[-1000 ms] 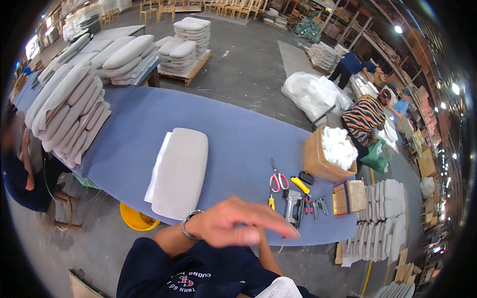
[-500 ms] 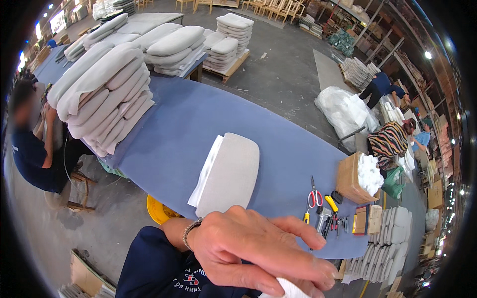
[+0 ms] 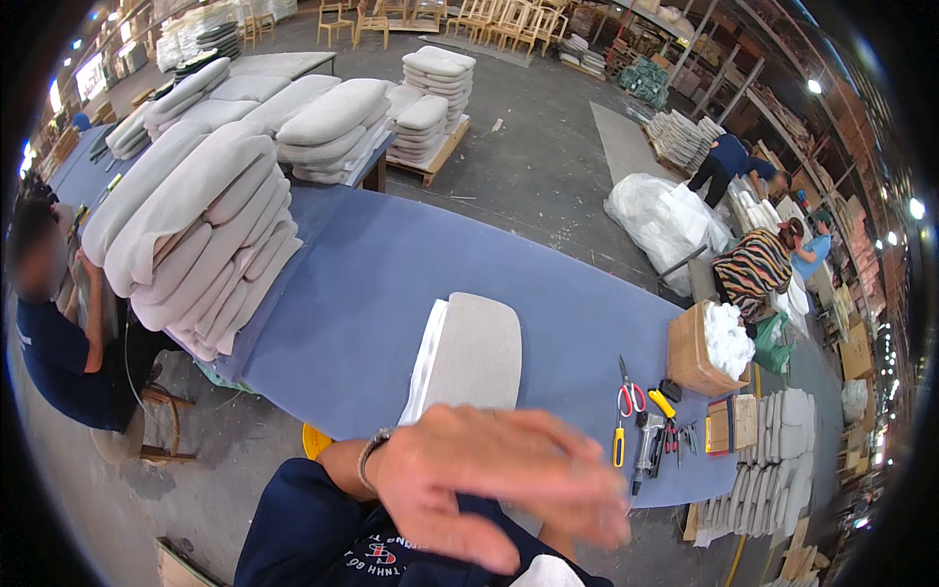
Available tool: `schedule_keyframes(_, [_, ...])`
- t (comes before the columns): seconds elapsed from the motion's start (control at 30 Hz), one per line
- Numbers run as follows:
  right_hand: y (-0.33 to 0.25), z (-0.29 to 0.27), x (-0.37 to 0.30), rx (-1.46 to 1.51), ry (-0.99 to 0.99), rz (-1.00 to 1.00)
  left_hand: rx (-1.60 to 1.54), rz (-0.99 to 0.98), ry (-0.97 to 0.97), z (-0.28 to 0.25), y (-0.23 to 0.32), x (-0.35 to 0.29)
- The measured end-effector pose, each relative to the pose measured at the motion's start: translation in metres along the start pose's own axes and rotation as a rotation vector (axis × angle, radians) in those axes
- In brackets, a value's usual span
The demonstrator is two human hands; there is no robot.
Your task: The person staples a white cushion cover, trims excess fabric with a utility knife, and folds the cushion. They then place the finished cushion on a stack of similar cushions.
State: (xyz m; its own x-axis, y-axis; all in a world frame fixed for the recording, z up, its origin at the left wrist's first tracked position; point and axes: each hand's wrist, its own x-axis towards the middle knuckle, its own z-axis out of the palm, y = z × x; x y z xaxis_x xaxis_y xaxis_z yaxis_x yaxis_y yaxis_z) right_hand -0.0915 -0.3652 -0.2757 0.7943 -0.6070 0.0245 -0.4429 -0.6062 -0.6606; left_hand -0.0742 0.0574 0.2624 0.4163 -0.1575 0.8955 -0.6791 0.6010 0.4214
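Note:
My left hand [image 3: 489, 479], with a bracelet at its wrist, reaches across in front of my chest, back upward. Its fingers are stretched out and blurred at the tips, the thumb apart, and I see nothing in its grip. What looks like a piece of my right forearm [image 3: 559, 544] shows below the fingers; the right hand itself is hidden. Close by, at the lower edge, is a white piece of soft material [image 3: 550, 571], mostly cut off. Beyond the left hand a light grey cushion [image 3: 479, 342] with a white layer along its left side lies on the blue-covered table [image 3: 391, 254].
Stacked grey cushions [image 3: 196, 235] stand at the left, beside a seated person [image 3: 64, 342]. To the right lie scissors [image 3: 628, 391], a yellow-handled tool [image 3: 663, 403] and other hand tools, near a cardboard box [image 3: 690, 352] of white stuffing. Several people work farther right.
The view has shifted, so the cushion appears lower. My left hand's fingers have come away from the white material and are blurred by motion. A bit of forearm now shows below them.

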Motion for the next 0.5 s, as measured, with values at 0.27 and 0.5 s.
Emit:
schedule_keyframes(0.27, [-0.010,-0.006,-0.024,0.102,-0.060,-0.027,1.146,-0.937,0.343,-0.112,-0.116,-0.216])
schedule_keyframes(0.5, [-0.006,-0.003,-0.017,0.038,-0.101,-0.059,0.916,-1.533,0.744,-0.068,-0.061,-0.440])
